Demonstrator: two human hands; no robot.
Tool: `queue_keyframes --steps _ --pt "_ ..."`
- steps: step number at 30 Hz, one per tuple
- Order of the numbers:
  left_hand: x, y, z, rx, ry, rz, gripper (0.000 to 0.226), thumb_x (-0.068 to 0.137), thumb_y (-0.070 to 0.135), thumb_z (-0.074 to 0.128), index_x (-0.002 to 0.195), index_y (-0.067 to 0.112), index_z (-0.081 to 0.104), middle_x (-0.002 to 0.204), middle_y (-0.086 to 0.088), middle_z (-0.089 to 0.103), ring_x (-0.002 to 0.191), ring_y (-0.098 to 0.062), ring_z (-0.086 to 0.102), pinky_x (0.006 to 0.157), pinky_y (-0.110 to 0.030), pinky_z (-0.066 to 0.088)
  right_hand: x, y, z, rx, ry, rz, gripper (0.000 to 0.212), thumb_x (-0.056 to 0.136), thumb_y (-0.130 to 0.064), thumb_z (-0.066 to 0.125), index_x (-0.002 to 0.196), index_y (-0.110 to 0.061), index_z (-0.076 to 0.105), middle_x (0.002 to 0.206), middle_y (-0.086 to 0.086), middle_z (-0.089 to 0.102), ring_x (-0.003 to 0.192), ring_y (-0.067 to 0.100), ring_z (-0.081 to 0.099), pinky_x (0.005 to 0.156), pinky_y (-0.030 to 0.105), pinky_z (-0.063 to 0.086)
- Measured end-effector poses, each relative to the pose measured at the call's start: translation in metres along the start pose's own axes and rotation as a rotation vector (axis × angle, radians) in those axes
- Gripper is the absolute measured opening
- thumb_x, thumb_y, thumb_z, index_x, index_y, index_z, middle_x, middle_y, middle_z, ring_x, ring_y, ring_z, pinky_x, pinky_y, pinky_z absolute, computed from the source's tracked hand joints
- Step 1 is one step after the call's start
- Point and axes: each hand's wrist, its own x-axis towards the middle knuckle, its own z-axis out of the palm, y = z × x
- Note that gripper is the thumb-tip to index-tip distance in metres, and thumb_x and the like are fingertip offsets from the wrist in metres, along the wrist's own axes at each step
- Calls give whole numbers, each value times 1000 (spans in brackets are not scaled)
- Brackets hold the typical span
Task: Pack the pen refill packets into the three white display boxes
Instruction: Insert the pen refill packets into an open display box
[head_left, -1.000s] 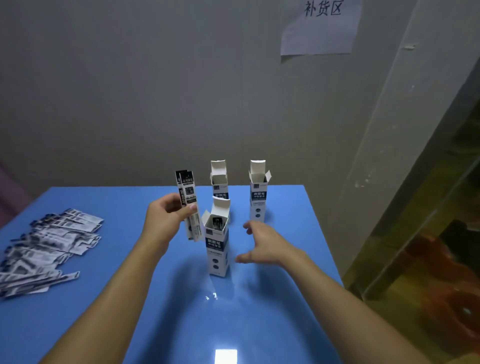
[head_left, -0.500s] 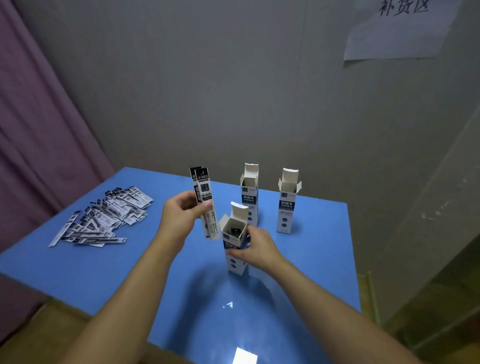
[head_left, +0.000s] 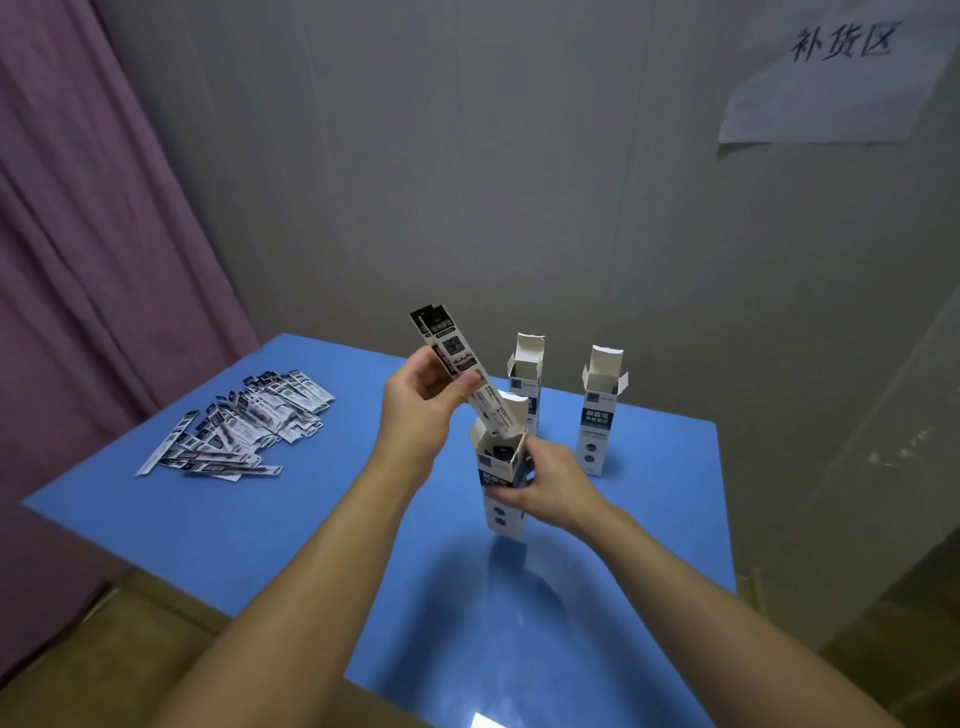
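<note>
Three white display boxes stand upright with open top flaps on the blue table (head_left: 260, 519). My right hand (head_left: 550, 488) grips the nearest box (head_left: 501, 514) around its middle. My left hand (head_left: 421, 415) pinches a small bundle of black-and-white pen refill packets (head_left: 457, 364), tilted, with the lower end dipping into the nearest box's open top. Something dark lies inside that box. The other two boxes, the middle box (head_left: 525, 374) and the right box (head_left: 597, 415), stand behind it. A loose pile of refill packets (head_left: 244, 426) lies on the table's left side.
A purple curtain (head_left: 93, 260) hangs at the left. A grey wall with a paper sign (head_left: 836, 78) rises behind the table. The table's near and right edges drop to a brown floor (head_left: 130, 649).
My right hand went from open beside the nearest box to gripping it. My left hand raised and tilted the packets so the lower end enters the box. The view swung left.
</note>
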Motion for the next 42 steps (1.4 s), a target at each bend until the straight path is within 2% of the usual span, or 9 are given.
queue_keyframes --steps 6,11,17,20,26,32,37,40,42 --pt "-2 -1 6 42 -67 45 26 86 -5 72 99 17 69 88 8 76 89 -9 71 81 -21 55 -4 4 0 5 -1 5 57 68 -42 83 119 -28 61 105 -12 70 91 6 64 80 30 58" --pt "-6 -20 9 257 -183 17 17 86 8 78 97 20 72 94 7 76 95 -10 70 89 -30 54 -5 4 -4 24 15 9 49 68 -42 82 111 -30 62 98 -15 69 87 2 64 78 29 58" --pt "-2 -48 7 699 -268 51 15 79 40 83 88 31 74 108 29 57 121 -8 38 106 -33 34 -4 8 -11 10 44 6 48 69 -43 81 111 -29 61 99 -14 69 87 3 64 78 29 57" --pt "1 -53 7 733 -297 17 15 78 38 84 86 31 73 111 28 55 123 -9 33 107 -32 33 -4 11 -11 12 36 9 50 67 -43 80 112 -30 61 100 -14 70 88 4 64 79 30 57" --pt "0 -57 4 693 -362 -81 29 79 31 85 106 29 75 118 17 58 122 -9 43 102 -32 42 -5 15 -4 70 -22 45 50 72 -33 83 116 -30 60 103 -12 69 89 4 64 79 27 56" --pt "-6 -62 -3 656 -260 -110 40 78 26 85 109 45 69 117 16 59 110 -7 52 94 -31 47 3 25 4 102 -33 92 56 73 -28 85 123 -25 59 107 -9 69 95 8 64 83 28 55" --pt "-18 -64 -9 642 -142 -96 41 85 24 80 122 34 67 118 11 61 108 -9 54 86 -23 44 10 38 5 85 -50 148 62 70 -31 88 123 -21 58 112 -5 69 98 11 65 81 26 53" --pt "-26 -66 -20 646 -62 -116 37 89 24 76 123 33 67 117 13 62 108 -7 55 86 -24 46 9 43 3 -49 -156 187 62 72 -33 88 122 -16 56 115 -5 65 102 13 62 79 23 46" --pt "-32 -67 -30 647 -25 -135 33 90 24 75 121 32 67 115 13 63 106 -7 56 86 -24 46 6 42 0 -206 -238 265 57 73 -41 86 112 -14 53 112 0 60 101 18 58 80 28 48"
